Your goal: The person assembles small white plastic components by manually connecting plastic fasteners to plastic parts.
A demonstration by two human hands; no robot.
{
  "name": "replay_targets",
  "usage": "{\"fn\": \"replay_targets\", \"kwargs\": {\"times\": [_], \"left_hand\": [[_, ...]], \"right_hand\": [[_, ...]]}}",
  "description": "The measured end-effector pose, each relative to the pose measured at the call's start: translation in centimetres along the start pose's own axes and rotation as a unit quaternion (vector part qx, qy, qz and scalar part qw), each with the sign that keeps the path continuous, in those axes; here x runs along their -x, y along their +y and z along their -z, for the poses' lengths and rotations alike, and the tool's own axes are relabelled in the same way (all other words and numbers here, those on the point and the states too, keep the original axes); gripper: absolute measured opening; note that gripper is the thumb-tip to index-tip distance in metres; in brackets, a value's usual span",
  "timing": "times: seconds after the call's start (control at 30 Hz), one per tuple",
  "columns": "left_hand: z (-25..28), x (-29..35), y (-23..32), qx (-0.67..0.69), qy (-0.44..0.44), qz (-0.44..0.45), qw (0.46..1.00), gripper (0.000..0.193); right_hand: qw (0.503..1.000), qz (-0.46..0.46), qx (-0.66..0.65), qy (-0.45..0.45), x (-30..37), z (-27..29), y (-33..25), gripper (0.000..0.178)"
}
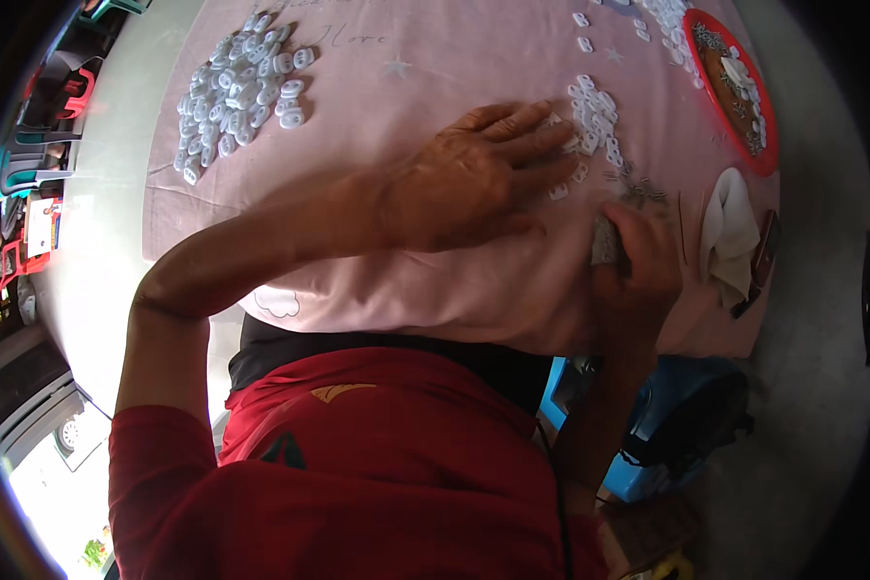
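Note:
My left hand [488, 169] reaches across the pink tablecloth [377, 290], palm down with its fingers stretched out. Its fingertips touch the near side of a small pile of white plastic pieces [594, 111]. Closer to me on the right, my right hand [640, 266] is curled, with a small grey, rough-looking piece [604, 242] between thumb and fingers. Just beyond its fingers lies a little heap of thin metal pins or screws [640, 188]. At the far left is a larger heap of rounded white plastic pieces [237, 92].
A red tray [771, 159] at the far right holds metal bits and white pieces. More white pieces [667, 24] lie beside it. A white cloth [730, 227] and a dark flat object [766, 249] rest near the right edge. A blue stool [633, 478] bears a dark bag [691, 411].

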State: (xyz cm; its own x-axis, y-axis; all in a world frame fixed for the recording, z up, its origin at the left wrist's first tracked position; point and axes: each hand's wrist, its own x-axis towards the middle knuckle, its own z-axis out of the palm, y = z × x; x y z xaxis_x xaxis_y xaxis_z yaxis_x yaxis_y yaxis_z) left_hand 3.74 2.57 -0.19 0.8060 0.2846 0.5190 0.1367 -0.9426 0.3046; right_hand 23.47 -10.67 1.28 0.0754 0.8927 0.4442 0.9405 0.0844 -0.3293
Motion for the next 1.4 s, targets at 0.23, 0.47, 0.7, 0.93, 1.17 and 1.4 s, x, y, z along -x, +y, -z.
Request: {"fn": "replay_targets", "kwargs": {"times": [0.23, 0.47, 0.7, 0.93, 1.17, 1.4], "left_hand": [[0.9, -2.8, -1.6, 0.074, -0.070, 0.062, 0.993, 0.043], [-0.4, -4.1, -0.6, 0.043, -0.010, 0.003, 0.999, 0.033], [-0.1, -4.7, -0.9, 0.134, -0.046, 0.095, 0.985, 0.027], [-1.3, -5.4, -1.1, 0.104, 0.006, 0.018, 0.994, 0.019], [0.5, -1.8, 0.2, 0.214, -0.029, 0.020, 0.976, 0.018], [1.8, -0.6, -0.4, 0.229, 0.043, 0.168, 0.958, 0.023]], "right_hand": [[0.995, -0.095, 0.010, 0.037, 2.6, 1.1, 1.4, 0.046], [0.995, -0.063, 0.015, 0.074, 2.3, 0.7, 1.7, 0.048], [0.995, -0.073, 0.022, 0.072, 2.9, 0.8, 1.9, 0.046], [0.992, -0.089, 0.029, 0.083, 2.7, 0.9, 1.6, 0.046], [0.997, -0.045, 0.022, 0.063, 1.1, 0.8, 1.4, 0.043], [0.999, -0.008, 0.043, -0.010, -3.3, 0.1, 1.0, 0.035]]}}
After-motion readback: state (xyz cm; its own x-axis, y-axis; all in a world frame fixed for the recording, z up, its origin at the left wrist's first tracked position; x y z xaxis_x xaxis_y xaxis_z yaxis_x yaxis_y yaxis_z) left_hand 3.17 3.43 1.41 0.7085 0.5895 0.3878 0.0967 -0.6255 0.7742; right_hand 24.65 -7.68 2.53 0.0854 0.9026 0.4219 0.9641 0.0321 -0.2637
